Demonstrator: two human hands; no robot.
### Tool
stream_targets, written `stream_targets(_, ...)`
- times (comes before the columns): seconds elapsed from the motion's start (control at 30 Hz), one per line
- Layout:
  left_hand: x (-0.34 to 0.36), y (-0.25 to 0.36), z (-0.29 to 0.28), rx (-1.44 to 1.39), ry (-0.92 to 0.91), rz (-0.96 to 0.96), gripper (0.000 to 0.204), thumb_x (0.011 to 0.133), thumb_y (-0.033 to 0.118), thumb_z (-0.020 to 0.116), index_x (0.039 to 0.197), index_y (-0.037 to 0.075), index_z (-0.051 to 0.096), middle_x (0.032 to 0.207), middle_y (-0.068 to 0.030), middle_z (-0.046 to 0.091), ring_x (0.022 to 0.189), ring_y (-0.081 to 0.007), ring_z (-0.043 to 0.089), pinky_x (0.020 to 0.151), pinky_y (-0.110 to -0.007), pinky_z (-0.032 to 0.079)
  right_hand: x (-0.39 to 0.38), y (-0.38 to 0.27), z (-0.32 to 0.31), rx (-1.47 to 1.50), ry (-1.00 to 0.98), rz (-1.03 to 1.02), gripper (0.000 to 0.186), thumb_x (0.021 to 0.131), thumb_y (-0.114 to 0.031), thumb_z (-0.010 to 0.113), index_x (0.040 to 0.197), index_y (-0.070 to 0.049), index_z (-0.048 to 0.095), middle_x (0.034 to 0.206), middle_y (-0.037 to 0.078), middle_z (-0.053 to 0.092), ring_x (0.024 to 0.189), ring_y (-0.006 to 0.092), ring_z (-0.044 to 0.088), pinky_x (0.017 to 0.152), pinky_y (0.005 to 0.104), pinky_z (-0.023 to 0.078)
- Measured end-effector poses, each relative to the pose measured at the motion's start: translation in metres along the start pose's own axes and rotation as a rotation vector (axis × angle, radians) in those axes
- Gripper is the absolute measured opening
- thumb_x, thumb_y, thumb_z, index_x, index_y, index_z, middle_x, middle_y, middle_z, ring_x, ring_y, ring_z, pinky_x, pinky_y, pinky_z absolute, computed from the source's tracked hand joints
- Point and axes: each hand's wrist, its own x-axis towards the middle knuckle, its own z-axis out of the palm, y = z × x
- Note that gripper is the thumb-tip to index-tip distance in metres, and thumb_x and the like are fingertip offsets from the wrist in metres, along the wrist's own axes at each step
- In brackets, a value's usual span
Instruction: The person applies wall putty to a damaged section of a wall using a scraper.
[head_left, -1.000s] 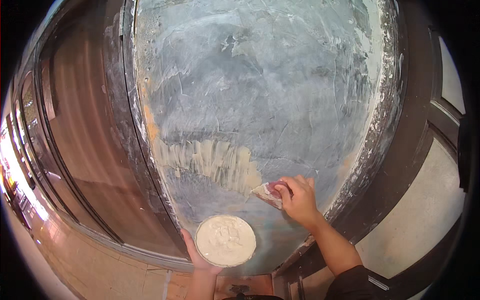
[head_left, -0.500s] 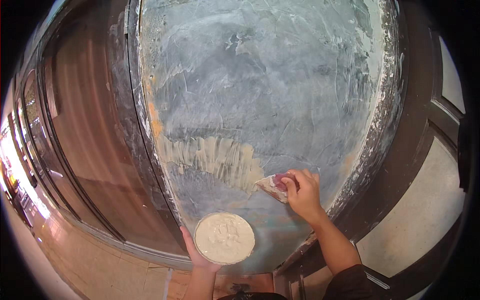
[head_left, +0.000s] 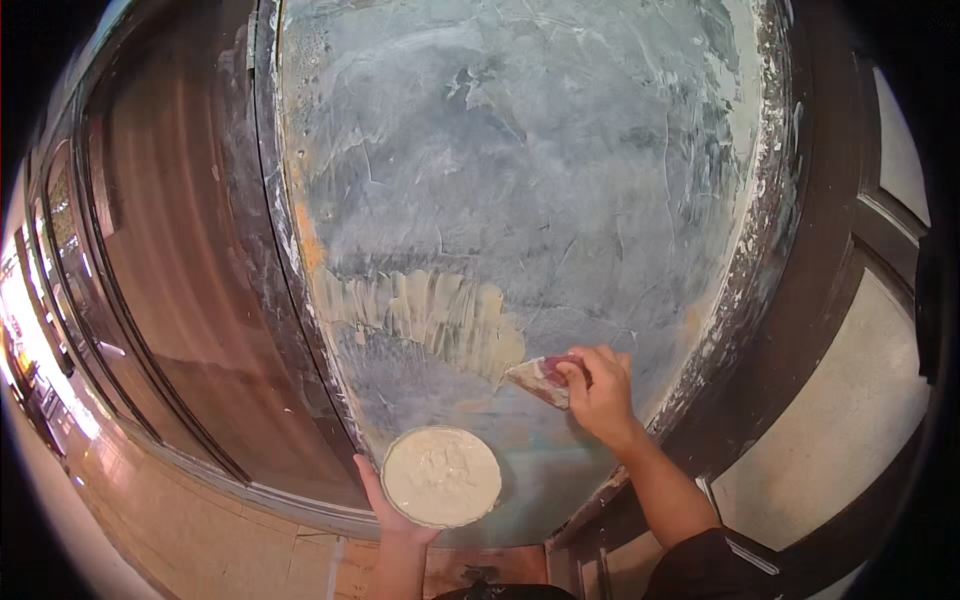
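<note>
My left hand (head_left: pixel 386 505) supports a round container of thick cream-coloured paste (head_left: pixel 441 474) from its left and underneath, low in front of a mottled grey-blue wall panel (head_left: pixel 520 180). In my right hand (head_left: pixel 600 400) is a reddish-purple spreader (head_left: pixel 540 378) smeared with pale paste, gripped between thumb and fingers. Its edge lies at the right end of a streaky beige patch (head_left: pixel 420 320) on the panel. The fingers under the container are mostly hidden.
A dark wooden frame with pale insets (head_left: pixel 810 420) stands at the right. Brown panels with dark rails (head_left: pixel 170 250) line the left, with a bright opening beyond. Tiled floor (head_left: pixel 230 530) shows at lower left, and a reddish-brown board (head_left: pixel 450 565) below the panel.
The spreader and my right hand moved slightly up and right, then back a little left. My left hand and the container shifted slightly left over the last half second.
</note>
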Motion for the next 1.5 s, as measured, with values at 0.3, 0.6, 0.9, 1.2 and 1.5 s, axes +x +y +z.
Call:
stream_targets(0.3,-0.006,-0.001,0.000,-0.023,-0.018,-0.008,0.105,0.090,0.089,0.030,0.147,0.003,0.050,0.147,-0.0203,0.054,0.128,-0.0440,0.057,0.103,-0.064,0.049,0.001,-0.003,0.007,-0.059,0.010,0.001,0.013,0.091,-0.016,0.073,0.100,-0.007,0.072,0.089,0.004,0.074,0.083,0.0239,0.062,0.081,0.0403,0.037)
stream_targets(0.6,-0.009,-0.003,-0.002,-0.014,0.004,-0.001,0.105,0.089,0.089,0.030,0.148,0.004,0.049,0.148,-0.0210,0.053,0.127,-0.0467,0.056,0.099,-0.072,0.048,-0.023,0.005,0.017,-0.029,-0.066,-0.013,0.011,0.090,-0.016,0.072,0.099,-0.008,0.073,0.088,0.003,0.074,0.082,0.0240,0.062,0.080,0.0398,0.036)
stream_targets(0.9,-0.015,0.006,-0.008,-0.009,0.022,0.000,0.106,0.088,0.091,0.029,0.149,0.006,0.048,0.149,-0.0216,0.052,0.126,-0.0504,0.055,0.092,-0.082,0.044,0.007,0.007,-0.004,-0.016,0.067,0.005,0.010,0.090,-0.013,0.073,0.099,-0.008,0.072,0.085,0.004,0.071,0.079,0.0249,0.061,0.079,0.0391,0.037)
stream_targets(1.2,-0.021,0.006,0.004,-0.025,0.016,-0.004,0.106,0.089,0.090,0.029,0.147,0.004,0.050,0.146,-0.0219,0.055,0.126,-0.0468,0.057,0.097,-0.071,0.049,-0.005,0.001,0.017,-0.024,0.048,0.010,0.013,0.091,-0.016,0.073,0.099,-0.007,0.072,0.086,0.004,0.072,0.081,0.0240,0.062,0.081,0.0393,0.037)
stream_targets(1.5,-0.027,0.006,0.014,0.026,-0.077,-0.013,0.104,0.092,0.087,0.026,0.150,0.003,0.047,0.149,-0.0194,0.053,0.133,-0.0398,0.054,0.110,-0.056,0.045,0.006,-0.011,-0.031,0.201,-0.043,-0.078,0.009,0.086,-0.009,0.074,0.095,-0.010,0.073,0.089,0.001,0.071,0.083,0.0223,0.060,0.082,0.0368,0.038)
